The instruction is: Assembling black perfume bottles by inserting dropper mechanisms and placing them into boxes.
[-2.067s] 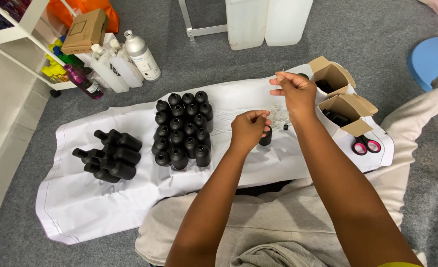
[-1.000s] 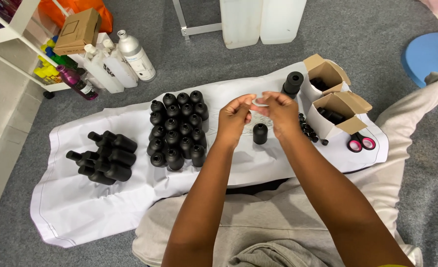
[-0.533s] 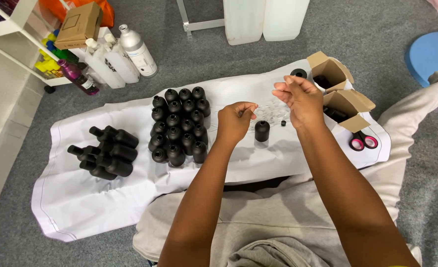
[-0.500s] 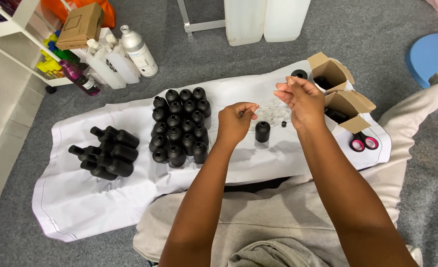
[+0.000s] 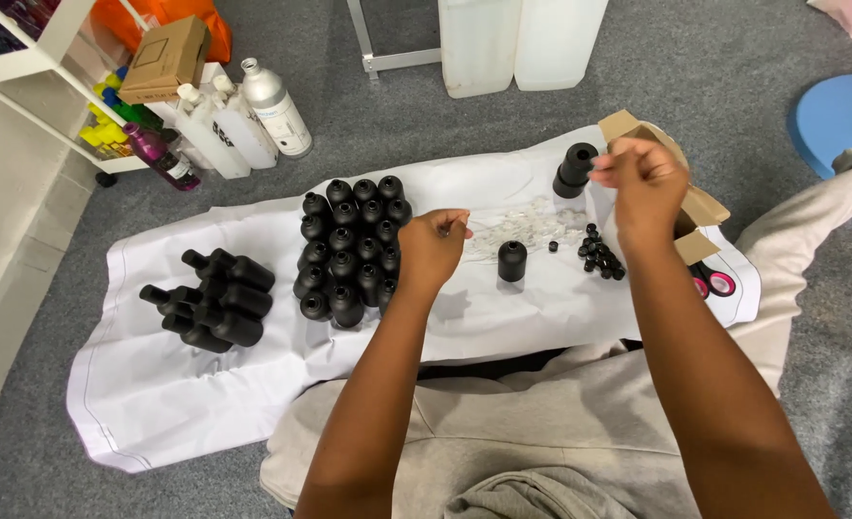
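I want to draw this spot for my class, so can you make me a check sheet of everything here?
Surface: white sheet spread on grey carpet.
Job's things: one upright black bottle stands alone; a block of upright black bottles; a pile of black bottles lying down; small black caps; small clear pieces.
Clutter: open cardboard boxes, pink-handled scissors, white and coloured bottles by a shelf.
Grips: left hand pinches something tiny, too small to tell; right hand is raised by another black bottle.
Cables: nothing seen.
Surroundings: white jugs, blue round thing.
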